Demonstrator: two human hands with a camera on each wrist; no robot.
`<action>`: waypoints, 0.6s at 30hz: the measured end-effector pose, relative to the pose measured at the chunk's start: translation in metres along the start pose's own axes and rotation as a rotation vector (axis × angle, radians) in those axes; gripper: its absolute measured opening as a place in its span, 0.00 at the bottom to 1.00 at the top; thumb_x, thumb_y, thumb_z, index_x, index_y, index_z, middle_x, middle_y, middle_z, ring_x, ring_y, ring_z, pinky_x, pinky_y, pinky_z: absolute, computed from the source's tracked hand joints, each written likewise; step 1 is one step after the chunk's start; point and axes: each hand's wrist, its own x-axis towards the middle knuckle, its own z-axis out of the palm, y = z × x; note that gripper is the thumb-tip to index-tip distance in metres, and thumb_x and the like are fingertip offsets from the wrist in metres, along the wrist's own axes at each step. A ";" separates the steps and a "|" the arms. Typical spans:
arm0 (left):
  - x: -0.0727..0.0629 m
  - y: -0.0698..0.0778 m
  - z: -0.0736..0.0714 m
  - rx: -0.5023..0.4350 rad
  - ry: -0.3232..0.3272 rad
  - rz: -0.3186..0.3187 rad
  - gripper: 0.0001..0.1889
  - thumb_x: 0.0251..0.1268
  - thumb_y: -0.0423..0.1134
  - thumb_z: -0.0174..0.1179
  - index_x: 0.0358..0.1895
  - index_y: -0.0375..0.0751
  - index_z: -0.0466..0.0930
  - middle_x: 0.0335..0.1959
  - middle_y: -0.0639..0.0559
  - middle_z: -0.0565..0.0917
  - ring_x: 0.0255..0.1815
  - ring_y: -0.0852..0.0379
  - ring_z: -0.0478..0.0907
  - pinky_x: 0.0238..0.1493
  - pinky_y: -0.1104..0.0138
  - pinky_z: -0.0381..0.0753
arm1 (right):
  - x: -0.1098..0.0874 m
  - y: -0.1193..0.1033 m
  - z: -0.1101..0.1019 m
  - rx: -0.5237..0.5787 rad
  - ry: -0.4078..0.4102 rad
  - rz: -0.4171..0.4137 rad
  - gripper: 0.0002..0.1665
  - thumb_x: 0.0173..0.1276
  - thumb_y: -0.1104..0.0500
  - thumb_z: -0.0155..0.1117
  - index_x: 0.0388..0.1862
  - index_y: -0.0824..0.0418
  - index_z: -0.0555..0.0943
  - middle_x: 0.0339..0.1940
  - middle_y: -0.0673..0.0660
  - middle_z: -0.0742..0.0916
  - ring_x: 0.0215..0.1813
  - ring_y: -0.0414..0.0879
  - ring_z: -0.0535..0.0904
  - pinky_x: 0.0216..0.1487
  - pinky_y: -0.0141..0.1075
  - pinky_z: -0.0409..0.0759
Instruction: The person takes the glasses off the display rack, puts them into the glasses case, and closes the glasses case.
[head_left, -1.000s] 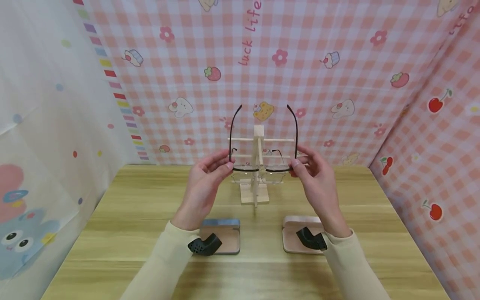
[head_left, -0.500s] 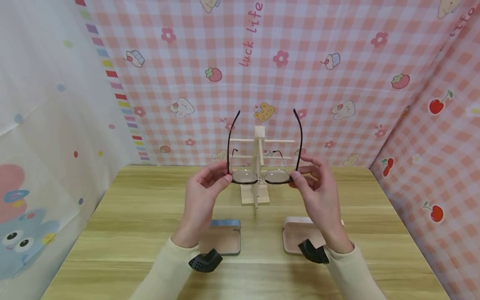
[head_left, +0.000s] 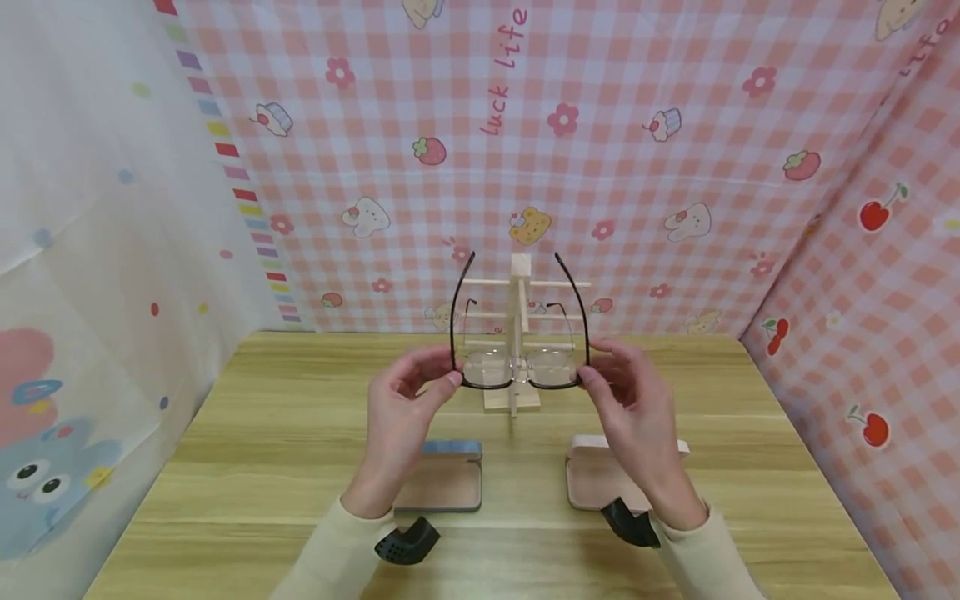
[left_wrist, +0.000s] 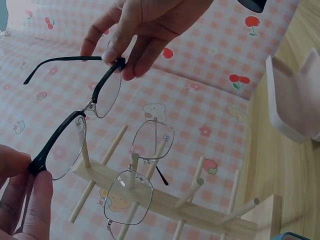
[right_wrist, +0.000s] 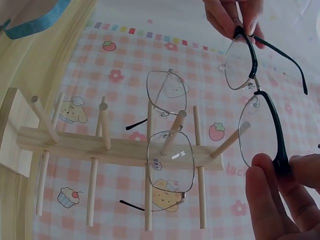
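A pair of half-rim eyeglasses (head_left: 553, 387) with black brows and black temples is held up between both hands, lenses toward the person and temples pointing away. My left hand (head_left: 408, 408) pinches one hinge corner between thumb and fingers. The opposite corner is pinched by my right hand (head_left: 637, 408). Behind them stands a wooden display stand (head_left: 521, 267) with pegs. In the right wrist view, thin wire-rim eyeglasses (right_wrist: 171, 161) with black temple tips rest on its pegs. The black-browed pair overlaps the stand in the head view but appears apart from it in both wrist views.
Two glasses cases lie open on the wooden table (head_left: 285, 467): a blue one (head_left: 450, 487) by the left forearm and a whitish one (head_left: 592, 479) by the right. Checked, patterned cloth (head_left: 465, 75) hangs behind the table. A camera mount (head_left: 408, 542) sits on each wrist.
Both hands have drawn the black-browed eyeglasses lower in the head view, toward the person. The frame has tilted so the lenses show more fully. The stand and cases stay put.
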 end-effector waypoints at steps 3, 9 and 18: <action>-0.003 -0.001 -0.001 0.006 0.011 -0.009 0.14 0.61 0.19 0.66 0.50 0.27 0.84 0.40 0.44 0.89 0.43 0.54 0.86 0.45 0.68 0.86 | -0.003 0.001 0.001 -0.025 -0.001 -0.041 0.23 0.64 0.80 0.68 0.57 0.68 0.80 0.38 0.62 0.90 0.41 0.37 0.87 0.42 0.23 0.84; -0.005 -0.003 -0.002 0.021 0.008 -0.011 0.14 0.62 0.20 0.66 0.51 0.26 0.84 0.41 0.43 0.88 0.44 0.54 0.86 0.46 0.68 0.86 | -0.005 0.004 0.002 -0.058 -0.022 -0.111 0.23 0.59 0.82 0.70 0.52 0.68 0.84 0.40 0.60 0.90 0.40 0.43 0.88 0.45 0.25 0.85; -0.009 -0.008 -0.007 0.028 0.004 -0.015 0.12 0.63 0.20 0.66 0.50 0.29 0.85 0.41 0.43 0.88 0.43 0.56 0.85 0.48 0.65 0.88 | -0.007 0.006 0.000 -0.104 -0.076 -0.168 0.19 0.57 0.80 0.73 0.45 0.65 0.88 0.39 0.57 0.90 0.41 0.40 0.87 0.47 0.25 0.85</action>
